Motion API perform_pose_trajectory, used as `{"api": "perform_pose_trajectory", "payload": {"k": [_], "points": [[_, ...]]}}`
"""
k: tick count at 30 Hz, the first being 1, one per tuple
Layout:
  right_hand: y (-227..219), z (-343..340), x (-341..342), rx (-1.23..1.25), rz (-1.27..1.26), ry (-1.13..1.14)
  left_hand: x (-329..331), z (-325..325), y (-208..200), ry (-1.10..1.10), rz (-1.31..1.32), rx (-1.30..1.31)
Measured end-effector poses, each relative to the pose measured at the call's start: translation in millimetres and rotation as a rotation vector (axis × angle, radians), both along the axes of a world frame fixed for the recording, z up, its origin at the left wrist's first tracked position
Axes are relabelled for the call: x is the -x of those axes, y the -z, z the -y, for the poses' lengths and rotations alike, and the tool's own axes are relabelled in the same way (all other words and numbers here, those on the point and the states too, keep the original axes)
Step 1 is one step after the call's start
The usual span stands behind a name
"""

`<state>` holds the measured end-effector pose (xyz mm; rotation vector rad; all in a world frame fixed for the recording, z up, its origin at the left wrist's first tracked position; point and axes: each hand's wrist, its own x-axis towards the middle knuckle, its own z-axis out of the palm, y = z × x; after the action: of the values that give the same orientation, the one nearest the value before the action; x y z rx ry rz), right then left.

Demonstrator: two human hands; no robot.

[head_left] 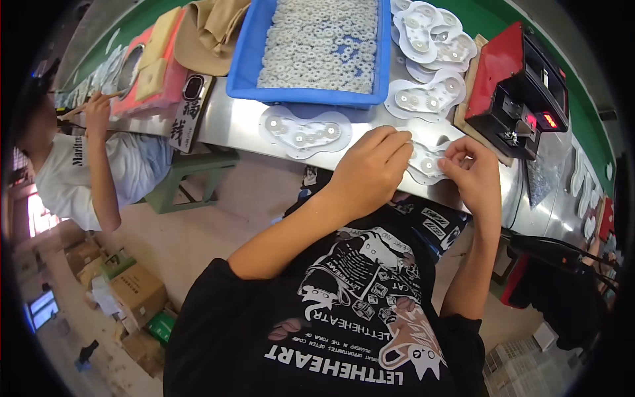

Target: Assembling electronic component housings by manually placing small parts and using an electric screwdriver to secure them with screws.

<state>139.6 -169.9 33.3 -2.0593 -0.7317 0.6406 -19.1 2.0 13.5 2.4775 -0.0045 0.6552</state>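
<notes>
A white, curvy-edged plastic plate with small gears (424,161) lies near the front edge of the metal table, between my two hands. My left hand (374,167) is closed, its fingertips curled onto the plate's left side. On the right side, my right hand (473,173) has its thumb and forefinger bent together over the plate; whatever is between them is hidden. A second such plate with gears (305,134) lies flat on the table to the left. Another geared plate (426,98) rests just beyond my hands, below a stack of similar plates (423,33).
A blue tray (241,73) full of small white gears stands at the back. To the right is a red and black machine (512,86) with a lit red display. Another person (99,152) works at the far left, near a green stool (188,175). Cardboard boxes (137,291) sit on the floor.
</notes>
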Motion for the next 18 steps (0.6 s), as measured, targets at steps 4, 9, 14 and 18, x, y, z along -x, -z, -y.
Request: {"api": "perform_pose_trajectory", "payload": {"k": [4, 9, 14, 18], "points": [[-9.2, -22.9, 15.0, -0.024, 0.066, -0.037, 13.7, -9.0, -0.4, -0.098, 0.051, -0.079], [2.6, -49.9, 55.5, -0.12, 0.115, 0.035, 45.6, -28.3, -7.5, -0.33, -0.009, -0.334], [-2.4, -88.4, 85.5, -0.326, 0.158, -0.055, 78.1, -62.4, -1.3, -0.45, -0.053, -0.305], [-47.4, -124.0, 75.5, -0.55, 0.421, -0.116, 97.8, -79.4, -4.2, -0.465, -0.02, -0.286]]}}
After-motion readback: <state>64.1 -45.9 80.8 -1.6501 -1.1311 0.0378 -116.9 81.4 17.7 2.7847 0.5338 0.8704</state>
